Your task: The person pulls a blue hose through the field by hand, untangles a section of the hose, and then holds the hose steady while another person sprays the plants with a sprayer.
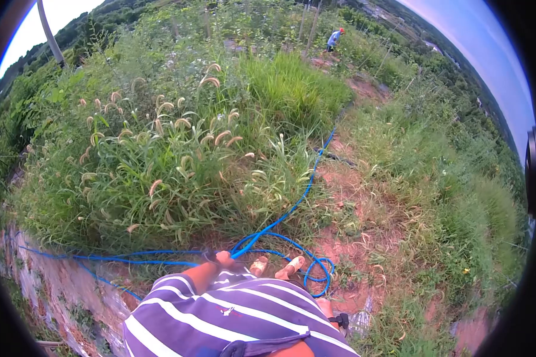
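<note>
A blue hose [253, 239] runs through my left hand [224, 258], whose fingers are wrapped round it just ahead of my striped shirt [220, 309]. A dark band circles that wrist. Beyond the hand, the hose climbs along the path, while a loose loop [320, 277] lies on the ground beside my sandalled feet [289, 268]. More blue line stretches away to the left. Low on the right, my right hand [325, 306] shows only in part past the shirt, near a black band [341, 321]; its fingers are hidden.
Tall grass with seed heads [178, 143] crowds the left side. A reddish dirt path [345, 196] leads uphill, with more weeds [452, 196] on its right. Far up the path, a person [335, 40] in a red cap is bent forward. Pale sheeting [71, 285] covers ground at lower left.
</note>
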`<action>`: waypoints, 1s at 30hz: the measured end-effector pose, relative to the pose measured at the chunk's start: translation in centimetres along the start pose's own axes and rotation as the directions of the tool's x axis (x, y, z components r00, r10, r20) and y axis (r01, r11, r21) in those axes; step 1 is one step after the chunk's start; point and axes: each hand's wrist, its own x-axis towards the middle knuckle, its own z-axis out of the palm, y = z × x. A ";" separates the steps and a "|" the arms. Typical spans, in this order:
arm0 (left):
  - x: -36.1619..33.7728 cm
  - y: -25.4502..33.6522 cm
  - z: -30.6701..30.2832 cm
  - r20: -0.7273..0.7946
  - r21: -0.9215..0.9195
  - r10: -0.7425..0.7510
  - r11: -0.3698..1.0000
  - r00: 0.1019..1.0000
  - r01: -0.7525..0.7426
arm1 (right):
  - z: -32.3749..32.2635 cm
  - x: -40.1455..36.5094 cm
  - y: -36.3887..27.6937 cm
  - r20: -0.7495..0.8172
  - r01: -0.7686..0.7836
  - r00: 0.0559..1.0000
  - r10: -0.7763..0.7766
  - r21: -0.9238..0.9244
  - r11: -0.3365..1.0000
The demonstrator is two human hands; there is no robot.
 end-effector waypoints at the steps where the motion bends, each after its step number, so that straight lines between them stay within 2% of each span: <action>1: -0.1 0.1 0.1 0.013 0.008 0.008 1.000 1.000 -0.008 | -1.1 -1.2 -2.4 0.036 -0.096 0.995 0.092 0.129 0.987; 2: -0.4 0.5 -0.1 0.022 -0.003 -0.007 1.000 1.000 0.007 | -2.2 -2.1 -4.6 0.080 -0.194 0.981 0.179 0.257 0.947; 3: -0.8 1.1 -0.5 0.029 -0.012 -0.021 1.000 0.999 0.021 | -3.3 -2.2 -6.3 0.151 -0.258 0.962 0.228 0.223 0.940; 6: -3.3 3.5 -2.2 0.031 -0.053 0.025 0.998 0.999 -0.023 | -4.0 -0.9 -6.4 0.151 -0.221 0.968 0.199 0.145 0.964; 7: -4.6 4.6 -2.9 0.012 -0.057 0.085 0.995 0.996 -0.084 | -4.4 -0.1 -6.4 0.186 -0.179 0.970 0.158 0.099 0.979; 8: -5.4 5.2 -3.1 0.018 -0.049 0.088 0.995 0.996 -0.087 | -4.6 0.4 -6.5 0.194 -0.187 0.968 0.157 0.142 0.972; 10: -6.9 6.9 -3.7 -0.005 -0.094 0.101 0.990 0.995 -0.101 | -4.5 2.6 -5.8 0.276 -0.346 0.921 0.275 0.253 0.904; 12: -8.7 8.9 -5.0 0.019 -0.088 0.122 0.989 0.992 -0.120 | -4.3 4.9 -5.5 0.254 -0.312 0.936 0.242 0.287 0.906; 15: -9.4 10.2 -5.0 0.026 -0.176 0.034 0.984 0.999 -0.029 | -4.9 7.1 -5.3 0.244 -0.264 0.951 0.191 0.318 0.911; 18: -7.2 9.0 -3.5 0.079 -0.015 -0.061 0.998 0.995 0.063 | -5.8 8.5 -6.2 0.274 -0.239 0.949 0.155 0.305 0.922; 20: -6.6 8.7 -2.8 0.045 0.028 -0.080 0.996 0.996 0.079 | -6.5 9.1 -6.0 0.241 -0.193 0.964 0.113 0.338 0.921; 25: -7.5 11.6 -3.3 0.084 -0.060 -0.060 0.996 0.995 0.065 | -8.3 9.0 -3.6 0.255 -0.281 0.945 0.204 0.316 0.906; 26: -7.0 11.8 -2.8 0.080 -0.064 -0.060 0.996 0.995 0.065 | -7.4 9.2 -0.2 0.273 -0.310 0.935 0.228 0.314 0.897; 28: -5.7 12.9 -1.9 -0.038 0.052 0.053 0.997 0.998 -0.050 | -10.0 6.7 -1.7 0.267 -0.277 0.936 0.228 0.164 0.947; 29: -5.3 13.8 -1.9 -0.040 0.052 0.059 0.997 0.997 -0.057 | -9.2 8.0 2.0 0.266 -0.095 0.962 0.057 0.133 0.987; 30: -6.0 15.5 -2.8 -0.029 0.007 0.007 1.000 1.000 -0.007 | -9.3 7.8 2.5 0.272 0.090 0.955 -0.115 0.102 0.991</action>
